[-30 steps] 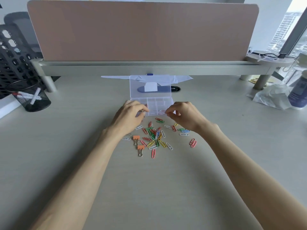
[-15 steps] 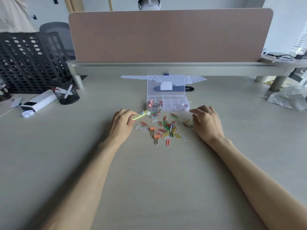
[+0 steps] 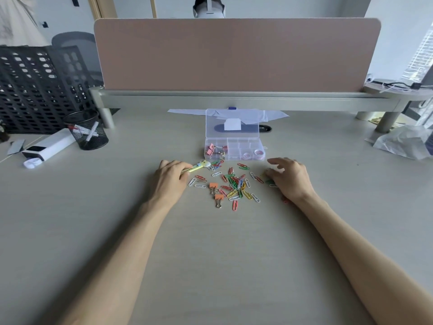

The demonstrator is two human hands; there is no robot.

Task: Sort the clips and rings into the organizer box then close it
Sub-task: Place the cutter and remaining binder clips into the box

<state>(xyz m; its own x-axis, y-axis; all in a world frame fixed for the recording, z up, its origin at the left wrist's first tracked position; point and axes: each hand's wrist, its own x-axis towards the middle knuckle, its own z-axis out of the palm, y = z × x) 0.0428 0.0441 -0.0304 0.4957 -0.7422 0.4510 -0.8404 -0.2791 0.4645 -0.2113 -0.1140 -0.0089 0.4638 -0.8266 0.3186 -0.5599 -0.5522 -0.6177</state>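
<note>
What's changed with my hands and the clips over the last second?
Both hands pulled back from the front of the organizer box toward you. The left hand now grips a yellow-green pen-like tool it wasn't showing before. The right hand hovers open over clips at the pile's right edge. The box, lid up, the paper clips and the orange binder clips stayed put.

the pale wood-grain desk (image 3: 210, 266) carries a clear plastic organizer box (image 3: 235, 150) at twelve o'clock, lid up, with a scatter of coloured wire paper clips (image 3: 234, 184) just below it toward the centre and two orange binder clips (image 3: 216, 193) at the heap's seven o'clock. at ten o'clock stand a black mesh pen cup (image 3: 86, 130) and a white oblong device (image 3: 48, 146). at two o'clock lies a crumpled clear plastic bag (image 3: 403, 143).
</note>
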